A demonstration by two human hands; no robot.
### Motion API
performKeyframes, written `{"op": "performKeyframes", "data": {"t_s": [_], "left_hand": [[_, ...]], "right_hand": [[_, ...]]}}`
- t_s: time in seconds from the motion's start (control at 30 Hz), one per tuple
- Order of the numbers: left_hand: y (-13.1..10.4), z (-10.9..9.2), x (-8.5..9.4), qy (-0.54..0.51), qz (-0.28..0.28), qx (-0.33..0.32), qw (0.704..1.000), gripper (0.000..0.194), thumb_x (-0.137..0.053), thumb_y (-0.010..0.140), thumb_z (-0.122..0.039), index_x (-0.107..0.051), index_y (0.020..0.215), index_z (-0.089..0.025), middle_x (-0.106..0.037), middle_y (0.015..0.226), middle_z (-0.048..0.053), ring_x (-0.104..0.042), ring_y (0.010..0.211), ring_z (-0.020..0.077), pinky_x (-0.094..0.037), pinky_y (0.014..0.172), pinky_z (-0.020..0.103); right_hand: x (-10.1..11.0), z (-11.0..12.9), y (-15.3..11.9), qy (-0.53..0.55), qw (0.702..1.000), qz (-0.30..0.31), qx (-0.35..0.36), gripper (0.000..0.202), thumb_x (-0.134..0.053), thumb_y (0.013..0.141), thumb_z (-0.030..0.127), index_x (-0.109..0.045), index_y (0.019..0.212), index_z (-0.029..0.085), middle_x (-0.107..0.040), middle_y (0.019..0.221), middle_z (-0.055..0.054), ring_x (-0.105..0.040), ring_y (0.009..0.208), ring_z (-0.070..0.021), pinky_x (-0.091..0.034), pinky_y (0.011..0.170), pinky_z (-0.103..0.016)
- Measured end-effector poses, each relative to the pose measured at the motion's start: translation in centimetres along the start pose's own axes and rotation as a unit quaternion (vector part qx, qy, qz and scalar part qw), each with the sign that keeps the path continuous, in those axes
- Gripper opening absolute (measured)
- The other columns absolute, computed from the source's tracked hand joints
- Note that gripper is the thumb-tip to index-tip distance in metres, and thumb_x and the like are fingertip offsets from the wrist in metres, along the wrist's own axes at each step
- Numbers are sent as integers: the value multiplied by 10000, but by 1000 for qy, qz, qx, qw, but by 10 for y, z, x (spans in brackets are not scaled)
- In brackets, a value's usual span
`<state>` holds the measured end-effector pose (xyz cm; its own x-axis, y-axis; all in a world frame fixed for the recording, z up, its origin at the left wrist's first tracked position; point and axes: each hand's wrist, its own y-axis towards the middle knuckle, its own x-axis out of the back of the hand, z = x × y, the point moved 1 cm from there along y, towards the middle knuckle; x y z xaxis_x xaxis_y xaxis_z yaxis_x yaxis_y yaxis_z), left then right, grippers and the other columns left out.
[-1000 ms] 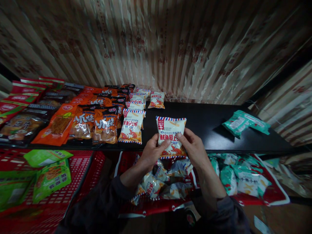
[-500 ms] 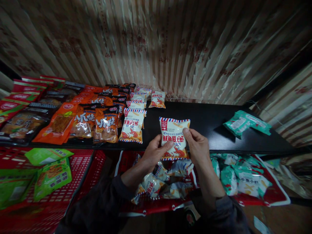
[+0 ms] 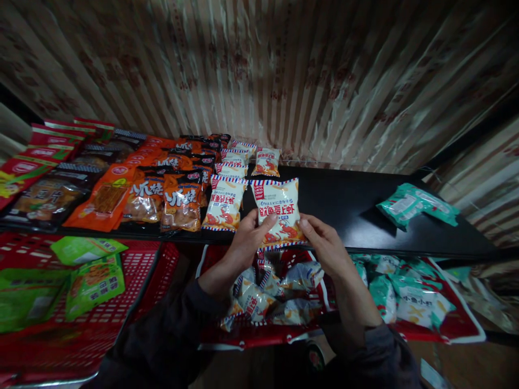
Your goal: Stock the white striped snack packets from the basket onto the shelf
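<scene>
Between my two hands is a white snack bag (image 3: 279, 200) with red lettering and a striped top edge, held upright over the shelf's front edge. My left hand (image 3: 253, 235) grips its lower left side, thumb across the front. At its lower right, my right hand (image 3: 320, 237) pinches the edge. Just left of it, a matching snack bag (image 3: 225, 202) fronts a row on the black shelf (image 3: 336, 208). Another matching bag (image 3: 266, 161) stands at the back. Below my hands, a red basket (image 3: 263, 340) holds several more such bags (image 3: 253, 300).
Orange and black snack packs (image 3: 181, 202) fill the shelf's left part. Teal bags (image 3: 417, 204) lie at the right. A red basket of teal bags (image 3: 417, 302) stands lower right; another with green packs (image 3: 95, 286) stands lower left. A striped curtain (image 3: 259, 70) hangs behind.
Both hands have moved the held snack bag slightly up and left, closer to the front bag of the row. My right hand's grip sits lower on the bag's side. The view has shifted slightly.
</scene>
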<state>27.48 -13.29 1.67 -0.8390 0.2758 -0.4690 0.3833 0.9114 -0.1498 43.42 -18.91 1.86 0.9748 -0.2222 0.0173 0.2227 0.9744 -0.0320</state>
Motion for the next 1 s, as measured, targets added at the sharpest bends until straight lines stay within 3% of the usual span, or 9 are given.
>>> {"op": "performKeyframes", "data": {"t_s": [0.23,0.47,0.63,1.0], "left_hand": [[2,1,2,-13,20,-4,1000,368,-751,763,-380,-643,1032,-154,-755,1028,105,-708,948,264,-522,918,445],[-4,-9,-4,-5,40,12,999,393,-689,807,-287,-599,1160,-141,-730,1112,120,-688,1008,252,-475,993,452],[-4,-5,-3,3,39,17,999,465,-696,755,-157,-573,1203,-135,-730,1090,116,-683,1009,242,-462,1007,447],[-1,2,1,20,24,2,1000,479,-719,760,-183,-575,1215,-139,-720,1145,126,-680,1054,251,-468,1024,457]], "right_hand": [[-5,5,-1,37,999,33,-15,430,-787,709,513,-726,1036,241,-782,951,-18,-722,836,-210,-573,845,-395],[-3,2,3,67,997,-30,0,406,-820,678,480,-732,979,222,-786,893,-22,-715,779,-191,-577,800,-355],[-1,-2,5,89,994,-67,-17,421,-832,656,480,-732,971,219,-782,894,-22,-701,736,-181,-566,634,-288],[-4,0,7,81,993,-77,-35,522,-834,626,520,-715,1021,201,-775,882,-39,-692,725,-187,-536,531,-259]]}}
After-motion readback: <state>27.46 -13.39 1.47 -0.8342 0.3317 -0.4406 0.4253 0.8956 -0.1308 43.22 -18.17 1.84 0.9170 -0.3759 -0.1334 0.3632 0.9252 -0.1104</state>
